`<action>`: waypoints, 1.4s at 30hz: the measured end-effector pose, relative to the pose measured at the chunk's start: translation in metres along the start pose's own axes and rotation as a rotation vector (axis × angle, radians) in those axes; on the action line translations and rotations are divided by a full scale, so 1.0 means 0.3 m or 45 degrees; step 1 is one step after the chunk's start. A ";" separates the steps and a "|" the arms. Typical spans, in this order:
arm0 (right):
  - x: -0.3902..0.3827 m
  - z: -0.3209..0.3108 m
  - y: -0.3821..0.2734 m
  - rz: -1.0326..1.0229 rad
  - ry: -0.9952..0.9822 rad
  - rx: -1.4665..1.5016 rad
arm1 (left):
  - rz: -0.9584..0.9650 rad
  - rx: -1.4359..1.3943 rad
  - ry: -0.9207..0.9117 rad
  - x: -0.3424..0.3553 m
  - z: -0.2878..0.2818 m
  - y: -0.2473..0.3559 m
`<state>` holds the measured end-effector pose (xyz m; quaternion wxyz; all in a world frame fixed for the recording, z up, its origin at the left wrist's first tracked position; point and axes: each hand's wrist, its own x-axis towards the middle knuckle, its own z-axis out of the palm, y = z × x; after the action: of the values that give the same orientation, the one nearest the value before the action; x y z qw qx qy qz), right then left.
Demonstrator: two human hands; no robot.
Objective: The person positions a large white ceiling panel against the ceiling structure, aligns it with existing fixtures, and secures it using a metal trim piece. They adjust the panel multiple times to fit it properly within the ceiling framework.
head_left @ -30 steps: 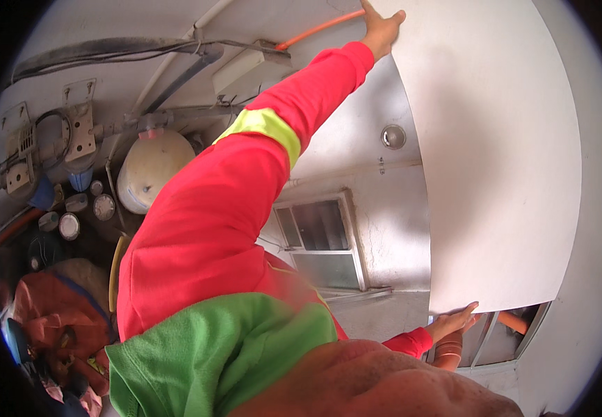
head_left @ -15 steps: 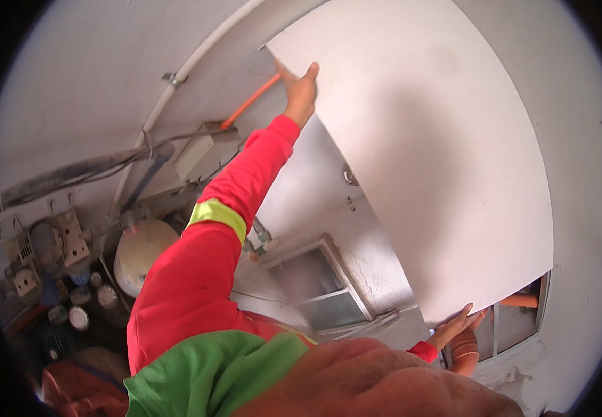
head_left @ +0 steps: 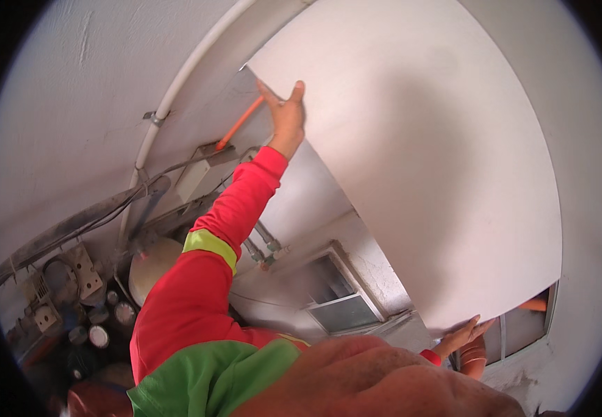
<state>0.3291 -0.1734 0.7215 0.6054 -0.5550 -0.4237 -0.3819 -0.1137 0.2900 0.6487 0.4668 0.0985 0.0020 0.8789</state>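
A large flat white panel (head_left: 482,160) hangs overhead and fills the upper right of the view. My left hand (head_left: 287,119), in a red sleeve with a yellow-green band, grips its left edge; the thumb lies apart on the near face and the fingers go behind the edge. At the panel's lower edge, my right hand (head_left: 458,338) supports it from beneath, fingers fairly straight. Just beside my right hand a bare forearm (head_left: 473,357) reaches up, seemingly another person's; its fingers are mostly hidden.
White pipe (head_left: 176,90) runs along the left wall, near an orange tube (head_left: 240,124) and a junction box (head_left: 200,174). Cluttered containers (head_left: 98,336) stand lower left. A framed window (head_left: 346,313) is below, and a framed opening (head_left: 523,332) shows past the panel's lower right.
The whole view has shifted, with the wall pipe and window appearing lower. Both hands keep their hold, and the panel covers slightly more of the framed opening at lower right.
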 end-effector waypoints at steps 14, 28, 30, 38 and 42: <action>0.066 -0.100 0.122 0.553 -0.208 0.253 | 0.093 -0.006 -0.058 0.033 -0.036 0.016; 0.094 -0.118 0.161 0.652 -0.245 0.484 | 0.005 0.016 0.000 0.069 -0.022 0.027; 0.099 -0.109 0.162 0.662 -0.211 0.493 | 0.065 0.074 0.039 0.068 -0.025 -0.005; 0.107 -0.107 0.244 0.837 0.003 0.426 | -0.116 0.422 -0.147 0.126 -0.095 -0.066; 0.081 -0.087 0.261 0.514 0.066 0.514 | -0.511 0.145 -0.197 0.087 -0.034 -0.029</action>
<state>0.4130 -0.1921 0.7164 0.7781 -0.4865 -0.3564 -0.1755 -0.1225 0.3173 0.6425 0.6249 0.1895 0.0353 0.7565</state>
